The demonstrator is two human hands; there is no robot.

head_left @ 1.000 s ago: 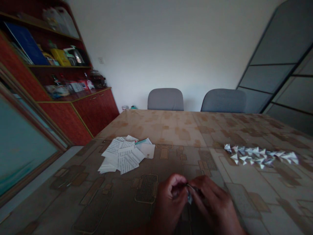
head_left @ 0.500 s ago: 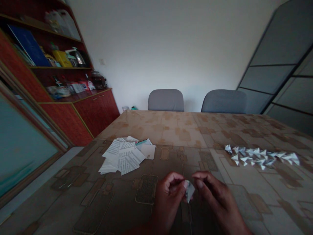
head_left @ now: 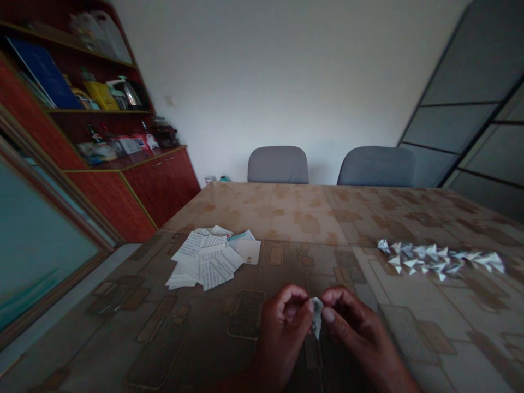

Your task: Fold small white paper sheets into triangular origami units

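Observation:
Between my hands, near the front of the table, is a small folded piece of printed paper. My left hand pinches its left side between thumb and fingertips. At its right edge, my right hand has thumb and index finger closed on the paper; the other fingers curl underneath. Ahead on the left lies a loose pile of printed paper pieces. Over to the right, several small pointed folded paper pieces lie in rough rows.
The table has a patterned brown cover. Two grey chairs stand at its far edge. To the left is a red wooden cabinet with bottles, a kettle and other goods on its shelves.
My right hand has come left to the folded paper, and its fingertips now meet the paper's right edge. The paper has turned and looks narrower. My left hand keeps its pinch.

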